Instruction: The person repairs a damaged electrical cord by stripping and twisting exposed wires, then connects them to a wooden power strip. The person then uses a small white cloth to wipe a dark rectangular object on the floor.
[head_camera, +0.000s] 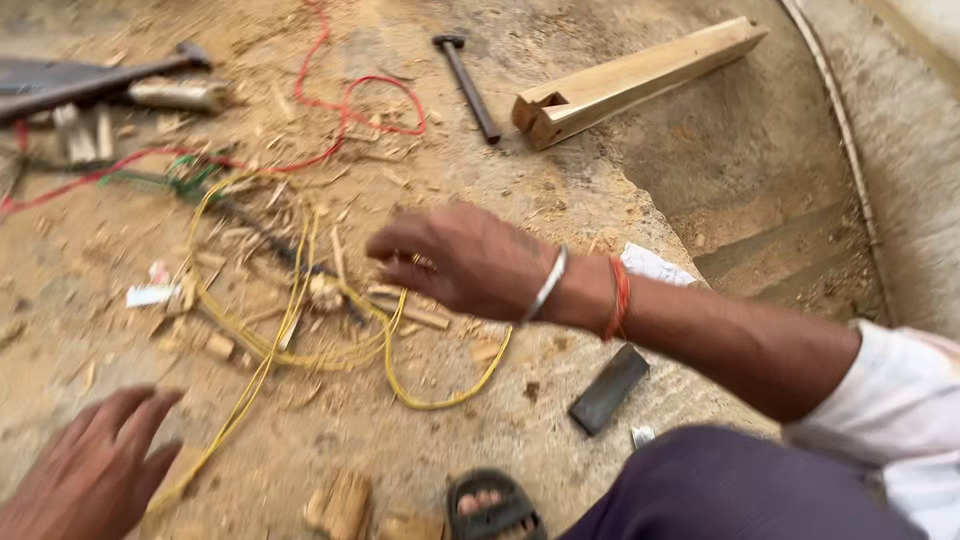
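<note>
My right hand (462, 258) reaches left over a dusty floor, palm down, fingers loosely curled and holding nothing, with a metal bangle and orange thread at the wrist. It hovers just above a tangle of yellow wire (300, 330) and scattered wood chips. My left hand (95, 470) is at the bottom left, fingers spread, empty, close to the loose end of the yellow wire. A hammer (467, 85) lies farther off, beside a notched wooden beam (630, 80).
Red wire (345, 105) and green wire (190, 175) trail across the upper left near another long tool (90, 85). A dark flat stone (608, 388) lies by my knee. My sandalled foot (493, 505) is at the bottom. A curved step edge runs at right.
</note>
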